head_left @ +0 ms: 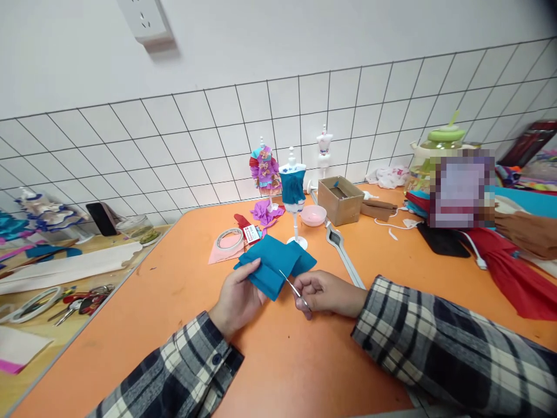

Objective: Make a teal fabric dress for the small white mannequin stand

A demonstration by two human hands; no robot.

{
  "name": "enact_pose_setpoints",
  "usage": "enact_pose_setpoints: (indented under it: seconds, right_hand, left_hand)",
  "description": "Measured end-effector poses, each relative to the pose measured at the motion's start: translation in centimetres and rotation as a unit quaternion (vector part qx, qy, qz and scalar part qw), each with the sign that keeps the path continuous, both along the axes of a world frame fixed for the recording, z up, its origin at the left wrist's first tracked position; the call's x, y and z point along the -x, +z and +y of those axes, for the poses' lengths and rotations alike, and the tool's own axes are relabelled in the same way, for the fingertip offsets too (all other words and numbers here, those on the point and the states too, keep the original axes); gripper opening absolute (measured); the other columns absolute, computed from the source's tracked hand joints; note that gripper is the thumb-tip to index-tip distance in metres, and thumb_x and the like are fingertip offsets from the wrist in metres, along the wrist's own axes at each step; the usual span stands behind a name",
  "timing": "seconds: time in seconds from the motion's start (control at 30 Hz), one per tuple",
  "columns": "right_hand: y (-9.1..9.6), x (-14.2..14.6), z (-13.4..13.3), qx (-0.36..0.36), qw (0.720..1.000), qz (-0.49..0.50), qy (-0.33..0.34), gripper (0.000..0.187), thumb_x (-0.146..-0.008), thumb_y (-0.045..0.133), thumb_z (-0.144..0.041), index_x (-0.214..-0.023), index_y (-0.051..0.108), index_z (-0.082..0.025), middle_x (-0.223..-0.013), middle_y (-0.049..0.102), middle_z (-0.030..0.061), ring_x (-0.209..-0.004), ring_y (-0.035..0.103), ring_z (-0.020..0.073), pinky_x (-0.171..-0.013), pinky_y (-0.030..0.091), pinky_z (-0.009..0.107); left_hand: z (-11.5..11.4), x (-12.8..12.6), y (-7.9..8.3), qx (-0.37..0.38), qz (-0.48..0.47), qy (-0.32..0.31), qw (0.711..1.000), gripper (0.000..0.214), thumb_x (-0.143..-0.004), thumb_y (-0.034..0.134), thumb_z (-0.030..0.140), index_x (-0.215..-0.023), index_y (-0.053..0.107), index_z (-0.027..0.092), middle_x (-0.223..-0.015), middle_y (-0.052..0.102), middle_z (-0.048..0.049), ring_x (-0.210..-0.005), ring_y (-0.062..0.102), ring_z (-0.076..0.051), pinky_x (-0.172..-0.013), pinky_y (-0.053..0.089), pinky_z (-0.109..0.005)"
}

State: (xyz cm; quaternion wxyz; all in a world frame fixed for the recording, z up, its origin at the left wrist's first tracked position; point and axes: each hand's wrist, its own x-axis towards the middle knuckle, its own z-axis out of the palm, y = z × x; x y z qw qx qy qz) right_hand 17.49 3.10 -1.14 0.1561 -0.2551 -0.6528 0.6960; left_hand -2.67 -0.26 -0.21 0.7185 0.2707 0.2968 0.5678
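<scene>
My left hand (pixel 238 296) pinches a folded piece of blue crepe paper (pixel 274 264) and holds it just above the orange table (pixel 174 325). My right hand (pixel 327 293) grips small scissors (pixel 292 287), whose blades point up and left into the paper's lower edge. Behind the paper stands a small white mannequin in a blue dress (pixel 293 191). Both my sleeves are plaid.
A tape roll (pixel 230 238) on pink paper, a pink bowl (pixel 313 215), a cardboard box (pixel 340 200), two more dressed mannequins (pixel 264 171) and a grey tool (pixel 343 255) sit behind. Red and brown paper (pixel 517 273) lies right. A second table (pixel 56 278) with scissors stands left.
</scene>
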Motion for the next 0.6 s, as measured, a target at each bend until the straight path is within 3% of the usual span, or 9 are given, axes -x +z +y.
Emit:
enact_pose_setpoints:
  seconds: [0.07, 0.17, 0.3, 0.47, 0.6]
  right_hand:
    - [-0.45, -0.01, 0.10, -0.003, 1.000, 0.012, -0.009, 0.044, -0.068, 0.072, -0.053, -0.079, 0.052, -0.016, -0.061, 0.060, -0.0016, -0.054, 0.052, 0.0081, -0.052, 0.036, 0.019]
    - [-0.93, -0.10, 0.24, -0.011, 1.000, 0.024, -0.016, 0.041, -0.068, 0.073, -0.049, -0.079, 0.053, -0.015, -0.064, 0.061, -0.0011, -0.058, 0.055, 0.0096, -0.054, 0.038, 0.020]
    - [-0.77, -0.36, 0.28, -0.001, 1.000, 0.008, -0.012, 0.036, -0.069, 0.073, -0.043, -0.080, 0.054, -0.015, -0.059, 0.060, -0.0023, -0.052, 0.053, 0.0075, -0.050, 0.035, 0.017]
    - [-0.28, -0.47, 0.23, 0.002, 1.000, -0.005, -0.023, 0.032, -0.069, 0.073, -0.039, -0.080, 0.054, -0.015, -0.057, 0.061, -0.0030, -0.046, 0.048, 0.0053, -0.045, 0.031, 0.015]
    - [-0.17, -0.48, 0.21, 0.005, 1.000, -0.012, -0.018, 0.036, -0.068, 0.074, -0.043, -0.079, 0.053, -0.016, -0.056, 0.059, -0.0033, -0.044, 0.046, 0.0047, -0.040, 0.029, 0.014]
  left_hand:
    - [-0.05, -0.06, -0.23, 0.003, 0.045, -0.001, 0.999, 0.024, -0.084, 0.060, 0.022, -0.106, 0.062, 0.015, -0.097, 0.073, -0.0079, -0.087, 0.069, -0.023, -0.080, 0.053, -0.035]
    - [0.01, -0.10, -0.53, 0.009, 0.111, -0.008, 0.994, 0.022, -0.074, 0.066, 0.009, -0.095, 0.065, 0.013, -0.091, 0.073, -0.0069, -0.078, 0.068, -0.019, -0.071, 0.053, -0.028]
    - [0.09, -0.24, -0.18, 0.007, 0.100, -0.009, 0.995, 0.026, -0.062, 0.063, 0.000, -0.085, 0.065, 0.013, -0.083, 0.072, -0.0042, -0.061, 0.063, -0.013, -0.057, 0.050, -0.023]
    - [-0.09, -0.16, -0.11, 0.051, 0.109, -0.025, 0.992, 0.016, -0.075, 0.068, 0.015, -0.091, 0.064, 0.015, -0.078, 0.068, -0.0030, -0.065, 0.062, -0.014, -0.063, 0.052, -0.027]
    - [-0.05, 0.13, -0.73, 0.019, 0.169, -0.012, 0.985, 0.018, -0.071, 0.076, 0.018, -0.083, 0.063, 0.015, -0.072, 0.064, -0.0004, -0.061, 0.057, -0.012, -0.059, 0.048, -0.024]
